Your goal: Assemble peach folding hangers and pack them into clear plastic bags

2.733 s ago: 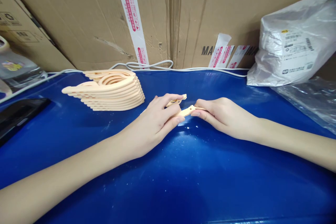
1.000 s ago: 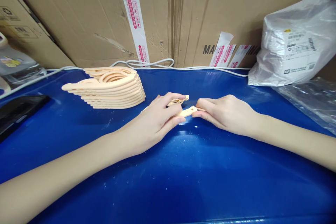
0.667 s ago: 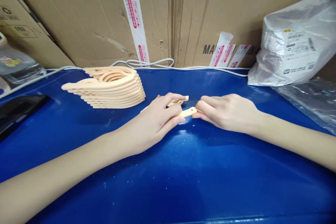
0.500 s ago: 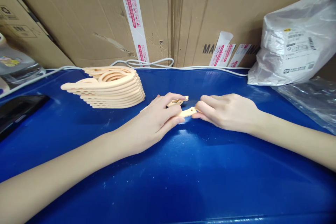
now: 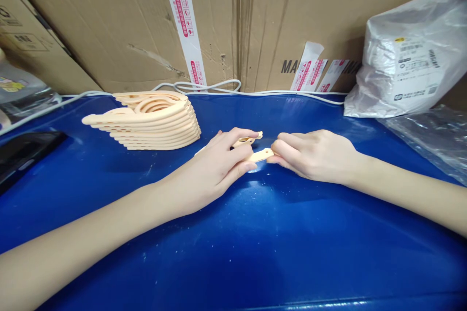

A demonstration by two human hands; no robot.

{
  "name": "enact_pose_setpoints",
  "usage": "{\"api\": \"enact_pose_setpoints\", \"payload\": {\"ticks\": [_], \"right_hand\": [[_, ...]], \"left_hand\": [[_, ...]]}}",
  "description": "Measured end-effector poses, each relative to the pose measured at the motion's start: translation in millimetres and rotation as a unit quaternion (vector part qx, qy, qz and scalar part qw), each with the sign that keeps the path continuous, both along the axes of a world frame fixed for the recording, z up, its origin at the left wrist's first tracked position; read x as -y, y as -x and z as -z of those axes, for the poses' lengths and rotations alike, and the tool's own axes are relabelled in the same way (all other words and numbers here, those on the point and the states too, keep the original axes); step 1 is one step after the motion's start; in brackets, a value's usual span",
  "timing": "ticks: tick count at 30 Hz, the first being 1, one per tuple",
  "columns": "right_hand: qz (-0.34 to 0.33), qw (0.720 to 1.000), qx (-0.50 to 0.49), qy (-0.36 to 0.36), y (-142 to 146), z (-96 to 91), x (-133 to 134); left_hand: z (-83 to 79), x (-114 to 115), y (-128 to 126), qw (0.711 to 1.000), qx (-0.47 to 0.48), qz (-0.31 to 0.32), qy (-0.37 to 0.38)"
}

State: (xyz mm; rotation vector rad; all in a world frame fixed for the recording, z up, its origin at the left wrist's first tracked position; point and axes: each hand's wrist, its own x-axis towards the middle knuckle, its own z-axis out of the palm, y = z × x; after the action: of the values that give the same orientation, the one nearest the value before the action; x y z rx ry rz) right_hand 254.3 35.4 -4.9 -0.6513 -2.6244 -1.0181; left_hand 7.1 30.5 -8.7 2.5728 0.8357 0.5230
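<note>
Two hands at work, middle of the frame: my left hand (image 5: pixel 228 160) is clamped on one flat cream plastic piece (image 5: pixel 261 155) with a hole near its tip, and my right hand (image 5: pixel 314 156) is pinched onto that tip, hiding the very end. One other cream plastic end (image 5: pixel 257 135) pokes out just above, but my left hand covers whether the two are joined. One stack of curved cream plastic pieces (image 5: pixel 155 129) sits left of centre on the glossy blue tabletop (image 5: pixel 255 252); roughly ten layers, too tight to count exactly. One flat black slab (image 5: pixel 29 155) gets cut off at the left edge.
</note>
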Motion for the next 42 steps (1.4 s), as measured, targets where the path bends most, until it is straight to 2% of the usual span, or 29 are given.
{"api": "enact_pose_setpoints", "payload": {"ticks": [7,14,19,28,42], "right_hand": [[-0.011,0.999,0.034,-0.039,0.0,-2.4,-1.8],[-0.021,1.0,-0.001,-0.022,0.3,-0.8,-2.3],[-0.028,0.999,-0.032,0.021,0.8,0.0,-2.7],[-0.026,0.997,-0.045,0.052,1.0,-1.8,-1.5],[-0.043,0.998,-0.04,0.03,0.0,-1.7,-2.9]], "left_hand": [[-0.1,0.5,0.0,1.0,-0.005,0.003,-0.007],[-0.8,0.2,0.7,1.0,-0.01,0.006,-0.001],[-2.2,0.5,0.2,1.0,-0.016,0.01,0.0],[-2.5,0.6,0.7,1.0,-0.025,0.01,-0.002],[-5.0,0.7,0.7,1.0,-0.02,0.016,0.006]]}}
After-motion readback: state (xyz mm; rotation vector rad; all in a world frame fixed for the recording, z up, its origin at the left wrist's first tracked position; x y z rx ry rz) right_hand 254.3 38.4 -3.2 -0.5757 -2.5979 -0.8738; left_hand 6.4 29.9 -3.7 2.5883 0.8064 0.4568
